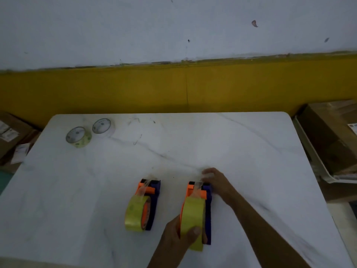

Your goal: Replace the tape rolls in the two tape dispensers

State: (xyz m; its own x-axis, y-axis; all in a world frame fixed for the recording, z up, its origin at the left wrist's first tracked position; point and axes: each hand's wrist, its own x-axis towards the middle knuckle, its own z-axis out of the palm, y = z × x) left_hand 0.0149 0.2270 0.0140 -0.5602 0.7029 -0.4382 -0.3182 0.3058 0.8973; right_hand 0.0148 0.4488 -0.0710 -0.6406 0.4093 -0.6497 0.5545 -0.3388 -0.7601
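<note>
Two orange-and-purple tape dispensers lie side by side near the front of the white table [241, 151], each carrying a yellowish roll. The left dispenser [149, 200] lies untouched, its roll [135, 215] leaning out to the left. My left hand [179, 236] grips the yellow roll [194, 213] mounted in the right dispenser [207, 206]. My right hand [216, 180] pinches the clear tape end at that dispenser's front. Two more rolls lie flat at the far left: a yellow-green one [79, 137] and a clear one [102, 127].
Cardboard boxes sit on the floor at the left [11, 136] and right [332, 140] of the table. A wall with a yellow lower band [173, 88] stands right behind the table's far edge.
</note>
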